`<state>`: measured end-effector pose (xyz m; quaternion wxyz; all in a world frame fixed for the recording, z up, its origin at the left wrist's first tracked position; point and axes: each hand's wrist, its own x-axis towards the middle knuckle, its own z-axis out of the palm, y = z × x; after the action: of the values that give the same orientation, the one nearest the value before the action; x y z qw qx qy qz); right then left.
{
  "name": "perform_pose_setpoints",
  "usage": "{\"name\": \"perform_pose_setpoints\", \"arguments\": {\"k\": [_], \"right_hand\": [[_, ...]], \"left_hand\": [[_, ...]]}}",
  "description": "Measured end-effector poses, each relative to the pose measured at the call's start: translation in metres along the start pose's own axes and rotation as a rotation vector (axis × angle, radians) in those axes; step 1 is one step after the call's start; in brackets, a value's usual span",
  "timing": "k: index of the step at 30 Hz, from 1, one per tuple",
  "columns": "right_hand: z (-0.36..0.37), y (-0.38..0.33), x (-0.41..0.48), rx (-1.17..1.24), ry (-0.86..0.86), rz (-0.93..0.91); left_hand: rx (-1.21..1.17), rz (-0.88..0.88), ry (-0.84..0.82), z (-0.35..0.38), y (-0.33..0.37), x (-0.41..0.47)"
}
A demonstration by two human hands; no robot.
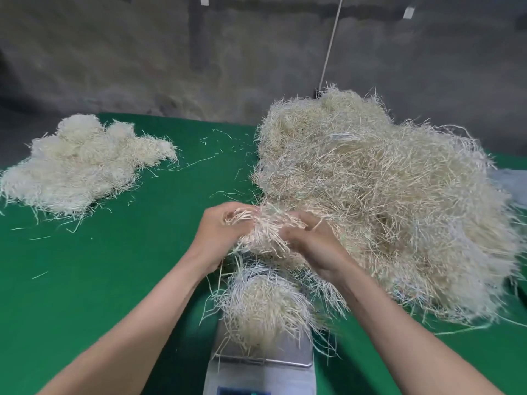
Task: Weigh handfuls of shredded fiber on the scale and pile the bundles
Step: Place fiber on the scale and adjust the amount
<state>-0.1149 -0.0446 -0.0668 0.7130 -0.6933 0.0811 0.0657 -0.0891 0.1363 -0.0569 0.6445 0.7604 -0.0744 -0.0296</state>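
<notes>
Soft overhead light lies bright and flat on the green felt counter [99,280]. Faint shadows hug the low whitish fiber pile [71,166]. The small tuft of pale shredded fiber [265,232] at centre looks sharp; the large straw-coloured fiber heap [385,195] smears at its right fringe. The grey concrete wall [142,67] sits dimmer; the counter's far edge bows.

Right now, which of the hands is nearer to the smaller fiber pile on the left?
Left. Left hand grips the handful, right of the smaller pile; right hand is farther right.
</notes>
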Motion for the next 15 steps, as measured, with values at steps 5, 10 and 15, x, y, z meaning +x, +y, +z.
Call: {"name": "perform_pose_setpoints", "arguments": {"k": [5, 10, 15], "right_hand": [[-0.022, 0.029, -0.019, -0.410, 0.145, -0.048], [-0.015, 0.074, -0.023, -0.710, 0.162, 0.016], [-0.010, 0.092, -0.017, -0.839, 0.190, -0.015]], "left_hand": [[0.218, -0.016, -0.066, -0.003, -0.033, -0.004], [0.404, -0.042, -0.097, 0.008, -0.071, -0.014], [0.633, -0.088, -0.056, 0.018, -0.092, -0.015]]}}
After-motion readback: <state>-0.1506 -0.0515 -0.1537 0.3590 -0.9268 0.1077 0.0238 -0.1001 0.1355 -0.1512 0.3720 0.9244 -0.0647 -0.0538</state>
